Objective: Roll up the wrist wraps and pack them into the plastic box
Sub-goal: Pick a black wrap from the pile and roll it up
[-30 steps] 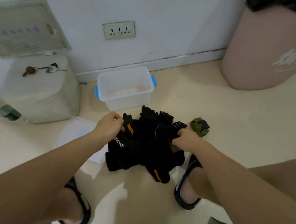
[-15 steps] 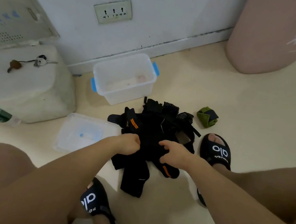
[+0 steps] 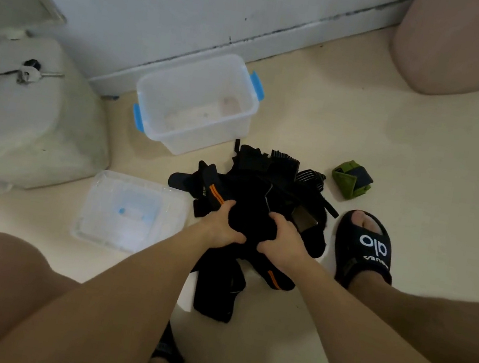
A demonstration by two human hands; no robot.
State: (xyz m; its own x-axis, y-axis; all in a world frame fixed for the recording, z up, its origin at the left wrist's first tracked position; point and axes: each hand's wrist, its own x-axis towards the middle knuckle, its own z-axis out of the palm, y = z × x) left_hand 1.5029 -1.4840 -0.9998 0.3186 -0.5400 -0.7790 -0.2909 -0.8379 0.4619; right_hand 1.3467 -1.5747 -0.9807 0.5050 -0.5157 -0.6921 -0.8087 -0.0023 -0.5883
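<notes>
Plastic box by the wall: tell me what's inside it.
The plastic box holds no wrist wraps; only a faint pinkish smudge shows on its floor. All black wraps lie outside on the floor.

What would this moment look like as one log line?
stage: gathering | left hand, right hand: gripping black wraps | plastic box: empty

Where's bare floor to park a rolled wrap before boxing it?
Bare floor lies right of the green wrap, between it and the pink bin, and between the plastic box and that bin. It is crowded by the black wrap pile, where both hands grip, with the lid and sandal flanking it.
</notes>
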